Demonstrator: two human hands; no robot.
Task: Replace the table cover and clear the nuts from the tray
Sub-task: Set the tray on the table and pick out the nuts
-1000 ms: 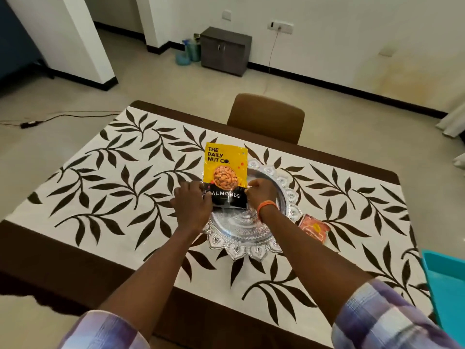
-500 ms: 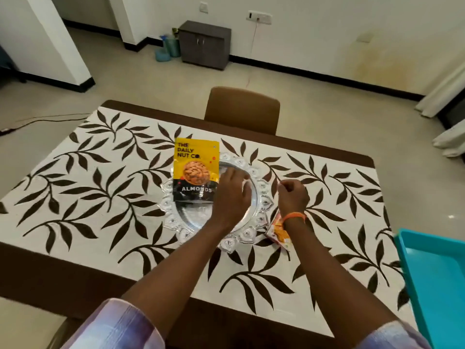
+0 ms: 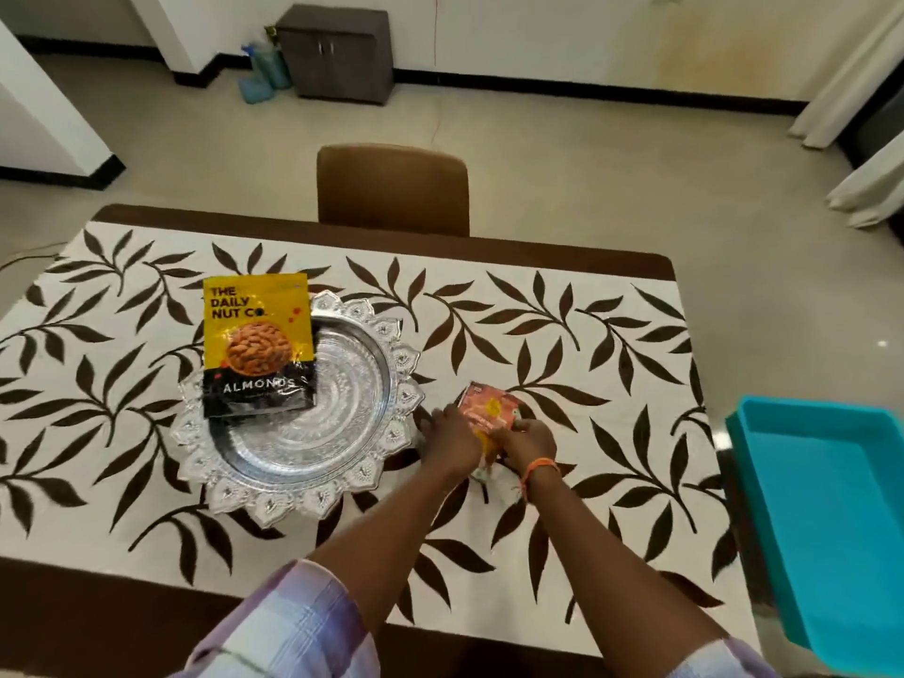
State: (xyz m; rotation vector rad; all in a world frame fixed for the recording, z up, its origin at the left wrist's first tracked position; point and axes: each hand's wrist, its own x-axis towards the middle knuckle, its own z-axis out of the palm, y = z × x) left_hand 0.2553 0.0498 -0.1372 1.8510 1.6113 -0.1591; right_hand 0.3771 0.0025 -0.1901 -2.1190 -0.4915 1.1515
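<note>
A white table cover (image 3: pixel 562 345) with brown leaf print lies over the table. On it stands an ornate silver tray (image 3: pixel 313 452). A yellow and black almonds packet (image 3: pixel 257 345) leans on the tray's left rim. To the right of the tray lies a small orange nut packet (image 3: pixel 486 408). My left hand (image 3: pixel 452 440) grips its left edge and my right hand (image 3: pixel 528 445) grips its right side, so both hands cover the packet's near part.
A brown chair (image 3: pixel 391 188) stands at the table's far side. A turquoise tray (image 3: pixel 831 506) sits at the right edge of the table. A dark cabinet (image 3: pixel 337 51) and curtains (image 3: pixel 861 115) are farther back across the floor.
Both hands left the almonds packet, which now rests on the tray's left rim. They moved right and took hold of the small orange packet. My view shifted to the right.
</note>
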